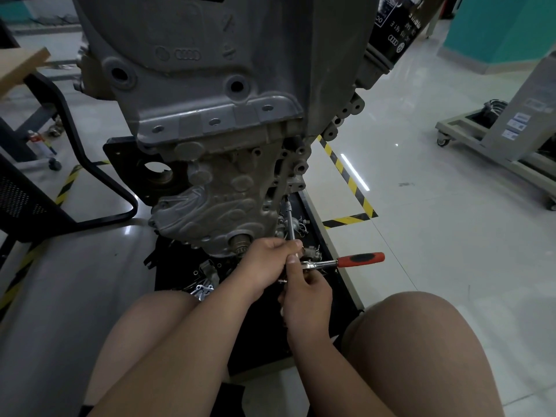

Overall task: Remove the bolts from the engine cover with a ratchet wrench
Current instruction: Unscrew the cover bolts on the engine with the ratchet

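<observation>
Hands: Close together at frame centre. The left hand point(267, 260) curls round the extension bar point(290, 224); the right hand point(307, 296), just below it, pinches the head of the ratchet wrench point(346, 261).
Tool: The red-and-black handle juts toward 3 o'clock, and the bar rises toward 12 o'clock to the right edge of the engine cover point(210, 212).
Progress: The flange holes point(214, 121) higher up the engine point(210, 55) stand empty, which suggests the job is well under way. The socket tip hides whatever bolt it meets, so the number left cannot be told.
Surface: Loose hardware point(204, 288) lies on a black base point(325, 284) under the engine.
Room: Glossy pale floor point(421, 206) with hazard tape point(349, 176). A chair point(60, 176) is at 9 o'clock and a wheeled cart point(496, 130) at 2 o'clock.
</observation>
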Motion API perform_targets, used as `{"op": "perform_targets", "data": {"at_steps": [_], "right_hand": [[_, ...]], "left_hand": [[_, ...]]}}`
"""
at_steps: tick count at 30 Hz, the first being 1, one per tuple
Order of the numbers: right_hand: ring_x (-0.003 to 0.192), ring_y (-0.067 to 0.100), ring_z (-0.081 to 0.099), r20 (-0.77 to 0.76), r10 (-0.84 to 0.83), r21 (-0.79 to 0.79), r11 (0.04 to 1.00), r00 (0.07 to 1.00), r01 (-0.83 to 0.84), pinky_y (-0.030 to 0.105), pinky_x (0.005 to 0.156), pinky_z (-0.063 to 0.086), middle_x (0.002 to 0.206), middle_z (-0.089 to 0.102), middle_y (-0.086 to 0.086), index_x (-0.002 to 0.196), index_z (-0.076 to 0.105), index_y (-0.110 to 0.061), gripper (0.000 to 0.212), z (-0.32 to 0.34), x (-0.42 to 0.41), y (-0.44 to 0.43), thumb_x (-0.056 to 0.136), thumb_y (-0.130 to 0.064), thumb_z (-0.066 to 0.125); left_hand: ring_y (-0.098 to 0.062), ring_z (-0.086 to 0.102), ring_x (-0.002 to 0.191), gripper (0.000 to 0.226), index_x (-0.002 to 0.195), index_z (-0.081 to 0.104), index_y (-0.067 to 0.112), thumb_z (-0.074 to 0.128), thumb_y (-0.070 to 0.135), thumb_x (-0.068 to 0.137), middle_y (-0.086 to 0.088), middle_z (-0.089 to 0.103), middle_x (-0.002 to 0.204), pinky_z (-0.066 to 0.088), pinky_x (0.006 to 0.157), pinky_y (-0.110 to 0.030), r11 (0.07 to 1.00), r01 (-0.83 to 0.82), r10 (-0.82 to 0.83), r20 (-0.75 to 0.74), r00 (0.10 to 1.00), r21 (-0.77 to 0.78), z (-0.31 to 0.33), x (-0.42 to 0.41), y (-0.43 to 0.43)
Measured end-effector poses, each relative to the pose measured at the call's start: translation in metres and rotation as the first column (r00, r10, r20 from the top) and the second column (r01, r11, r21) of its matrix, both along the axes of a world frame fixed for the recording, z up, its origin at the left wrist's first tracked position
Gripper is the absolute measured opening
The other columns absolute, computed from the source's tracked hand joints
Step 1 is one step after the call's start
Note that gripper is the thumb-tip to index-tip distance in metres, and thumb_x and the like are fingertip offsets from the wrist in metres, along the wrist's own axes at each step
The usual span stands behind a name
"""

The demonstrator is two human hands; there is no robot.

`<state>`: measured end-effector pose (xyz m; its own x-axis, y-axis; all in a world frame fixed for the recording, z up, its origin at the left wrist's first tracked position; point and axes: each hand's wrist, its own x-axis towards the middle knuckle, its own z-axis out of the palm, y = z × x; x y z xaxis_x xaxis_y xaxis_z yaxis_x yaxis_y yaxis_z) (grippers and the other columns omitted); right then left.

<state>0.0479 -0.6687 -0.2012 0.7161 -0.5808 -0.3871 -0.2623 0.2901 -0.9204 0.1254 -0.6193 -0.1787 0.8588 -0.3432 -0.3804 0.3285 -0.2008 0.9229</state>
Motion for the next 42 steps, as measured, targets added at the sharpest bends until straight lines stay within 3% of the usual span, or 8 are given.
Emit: {"op": "perform_targets", "data": {"at_steps": [8, 16, 20, 25, 28, 33, 37, 42], "right_hand": [[0.048, 0.009, 0.052, 0.053, -0.070, -0.009, 0.997, 0.996, 0.071, 0.022, 0.045, 0.043, 0.058, 0.058, 0.003, 0.074, 0.055, -0.008, 0.035, 0.000, 0.001, -0.003, 0.089, -0.038, 0.066], [0.032, 0.017, 0.044, -0.016, -0.036, 0.255, 0.966, 0.999, 0.039, 0.019, 0.035, 0.034, 0.042, 0.047, 0.006, 0.055, 0.067, -0.017, 0.067, 0.003, 0.010, 0.004, 0.099, -0.056, 0.034], [0.032, 0.018, 0.037, 0.036, -0.073, 0.372, 0.927, 0.997, 0.055, 0.018, 0.035, 0.030, 0.045, 0.043, 0.005, 0.087, 0.071, -0.017, 0.057, 0.000, 0.012, 0.004, 0.100, -0.056, 0.031], [0.032, 0.018, 0.034, -0.003, -0.082, 0.469, 0.880, 0.997, 0.074, 0.019, 0.037, 0.028, 0.045, 0.041, 0.005, 0.056, 0.055, -0.017, 0.064, 0.000, 0.013, 0.002, 0.097, -0.062, 0.033], [0.030, 0.018, 0.034, -0.020, -0.049, 0.482, 0.875, 0.999, 0.053, 0.021, 0.039, 0.027, 0.041, 0.040, 0.004, 0.048, 0.052, -0.019, 0.069, 0.000, 0.013, 0.003, 0.096, -0.065, 0.033], [0.032, 0.017, 0.034, -0.017, -0.019, 0.464, 0.885, 1.000, 0.025, 0.021, 0.038, 0.028, 0.044, 0.039, 0.003, 0.067, 0.060, -0.017, 0.060, 0.000, 0.013, 0.002, 0.096, -0.063, 0.035], [0.033, 0.015, 0.040, -0.011, 0.003, 0.335, 0.942, 1.000, 0.001, 0.021, 0.039, 0.032, 0.043, 0.043, 0.002, 0.050, 0.058, -0.018, 0.062, 0.002, 0.009, -0.001, 0.096, -0.055, 0.043], [0.035, 0.011, 0.042, 0.021, -0.017, 0.220, 0.975, 1.000, 0.012, 0.017, 0.036, 0.032, 0.047, 0.046, 0.004, 0.073, 0.055, -0.006, 0.043, 0.006, 0.003, -0.003, 0.096, -0.043, 0.053]], "left_hand": [[0.001, 0.055, 0.043, 0.028, 0.068, 0.068, 0.013, 0.062, 0.026, 0.093, 0.010, 0.063, 0.051, 0.038, 0.041, -0.010, 0.999, 0.018, -0.019, -0.017, 1.000, -0.047, 0.005, -0.003, -0.003], [-0.010, 0.048, 0.035, 0.039, 0.062, 0.070, 0.020, 0.056, 0.035, 0.095, 0.003, 0.057, 0.046, 0.035, 0.038, -0.016, 0.999, 0.037, -0.037, -0.011, 0.999, 0.026, 0.005, -0.006, -0.004], [-0.006, 0.047, 0.032, 0.036, 0.073, 0.069, 0.017, 0.050, 0.032, 0.099, 0.008, 0.052, 0.040, 0.033, 0.037, -0.012, 0.998, 0.050, -0.049, -0.038, 0.998, 0.023, 0.005, -0.005, -0.006], [-0.009, 0.041, 0.032, 0.035, 0.070, 0.070, 0.018, 0.053, 0.033, 0.097, 0.005, 0.049, 0.039, 0.035, 0.040, -0.017, 0.999, 0.032, -0.032, -0.020, 0.999, 0.035, 0.003, -0.005, -0.007], [-0.008, 0.042, 0.031, 0.031, 0.076, 0.069, 0.013, 0.056, 0.034, 0.096, 0.006, 0.049, 0.038, 0.035, 0.040, -0.015, 0.998, 0.010, -0.011, 0.015, 1.000, 0.055, 0.002, -0.006, -0.006], [-0.007, 0.045, 0.031, 0.032, 0.074, 0.067, 0.010, 0.057, 0.031, 0.096, 0.007, 0.053, 0.040, 0.034, 0.037, -0.013, 0.999, -0.008, 0.006, 0.036, 0.999, 0.051, 0.003, -0.008, -0.005], [-0.011, 0.049, 0.035, 0.032, 0.070, 0.068, 0.012, 0.059, 0.031, 0.095, 0.001, 0.057, 0.046, 0.036, 0.039, -0.015, 0.999, -0.017, 0.015, 0.053, 0.998, 0.043, 0.003, -0.007, -0.004], [-0.012, 0.049, 0.037, 0.033, 0.067, 0.066, 0.011, 0.060, 0.029, 0.094, 0.000, 0.057, 0.047, 0.037, 0.039, -0.016, 0.999, -0.039, 0.038, 0.041, 0.998, 0.013, 0.003, -0.007, -0.004]]}}
